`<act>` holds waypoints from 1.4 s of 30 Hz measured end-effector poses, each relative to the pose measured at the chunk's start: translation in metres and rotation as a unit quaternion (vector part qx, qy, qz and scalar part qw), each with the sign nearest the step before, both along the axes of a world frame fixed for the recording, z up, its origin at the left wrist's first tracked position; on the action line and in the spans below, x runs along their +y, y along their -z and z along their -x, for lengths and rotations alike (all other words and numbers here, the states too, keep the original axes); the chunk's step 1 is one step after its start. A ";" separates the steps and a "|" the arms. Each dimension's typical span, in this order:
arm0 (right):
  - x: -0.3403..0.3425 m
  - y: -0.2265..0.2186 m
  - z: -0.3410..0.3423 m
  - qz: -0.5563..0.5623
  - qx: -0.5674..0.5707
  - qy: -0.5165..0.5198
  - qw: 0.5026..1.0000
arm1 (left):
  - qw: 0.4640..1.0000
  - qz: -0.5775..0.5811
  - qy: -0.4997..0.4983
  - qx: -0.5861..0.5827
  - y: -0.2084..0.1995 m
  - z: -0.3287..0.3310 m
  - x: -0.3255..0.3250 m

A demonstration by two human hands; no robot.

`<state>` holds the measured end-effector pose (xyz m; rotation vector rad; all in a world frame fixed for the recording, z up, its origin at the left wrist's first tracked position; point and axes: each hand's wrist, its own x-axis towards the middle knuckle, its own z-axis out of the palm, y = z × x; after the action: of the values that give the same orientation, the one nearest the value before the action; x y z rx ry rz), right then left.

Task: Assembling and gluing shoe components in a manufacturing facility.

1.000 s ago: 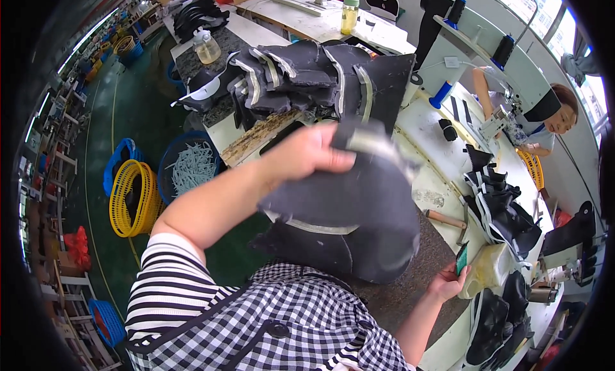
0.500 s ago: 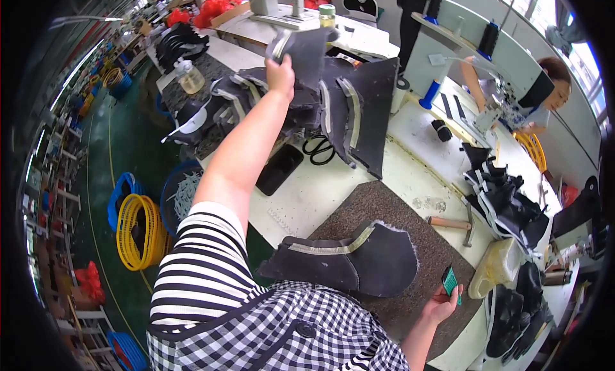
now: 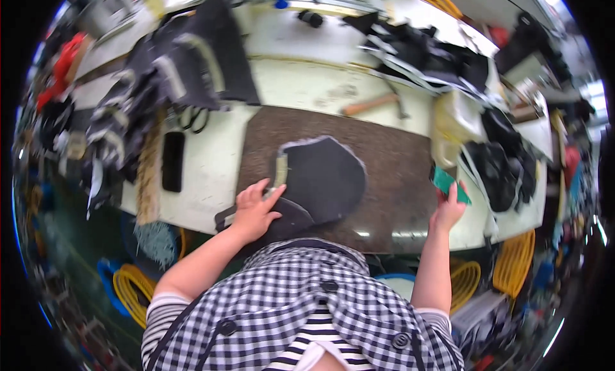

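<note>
A dark grey fabric piece (image 3: 323, 179) with a frayed edge and a pale strip lies on a brown board (image 3: 397, 169) in front of me. My left hand (image 3: 255, 211) rests on its left part, fingers apart, the fingertips beside the pale strip. In my right hand (image 3: 450, 207), pinched between thumb and fingers, is a small flat green tool (image 3: 451, 184); its exact kind is unclear. That hand is over the board's right edge, apart from the fabric. Several similar grey pieces (image 3: 211, 57) with pale strips lie piled at the far left, somewhat blurred.
A hammer (image 3: 371, 105) lies beyond the board. A yellowish block-like form (image 3: 451, 127) and black pieces (image 3: 500, 166) are on the right. Scissors (image 3: 193, 119) and a black phone (image 3: 173, 161) lie at left. Yellow baskets (image 3: 132, 294) stand below the table.
My left hand has come back from the far pile, no longer holding a grey piece, and now lies on the fabric on the board. The view has turned. My right hand still holds the green tool.
</note>
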<state>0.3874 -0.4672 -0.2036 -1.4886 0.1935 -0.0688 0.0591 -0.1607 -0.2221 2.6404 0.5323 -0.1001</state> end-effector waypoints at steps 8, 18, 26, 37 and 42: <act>-0.019 0.002 -0.084 0.307 -0.204 -0.014 0.929 | 0.987 0.049 -0.033 0.152 -0.028 -0.051 -0.014; -0.059 0.037 -0.129 0.067 0.070 0.038 0.995 | 0.992 -0.024 0.015 0.122 -0.026 -0.061 -0.011; 0.145 -0.016 0.064 -0.038 0.074 -0.344 0.935 | 0.984 0.012 0.009 0.177 -0.026 -0.062 -0.001; 0.240 0.032 0.126 0.238 -0.360 -0.502 0.750 | 0.996 0.017 -0.090 -0.007 0.006 -0.032 -0.015; 0.202 0.051 0.170 0.104 -0.078 -0.465 0.876 | 0.968 -0.011 -0.239 -0.071 0.006 -0.018 -0.021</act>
<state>0.2177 -0.2656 -0.2541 -1.6437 -0.6937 0.5830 0.0773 -0.1815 -0.2283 2.4372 1.1023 0.2413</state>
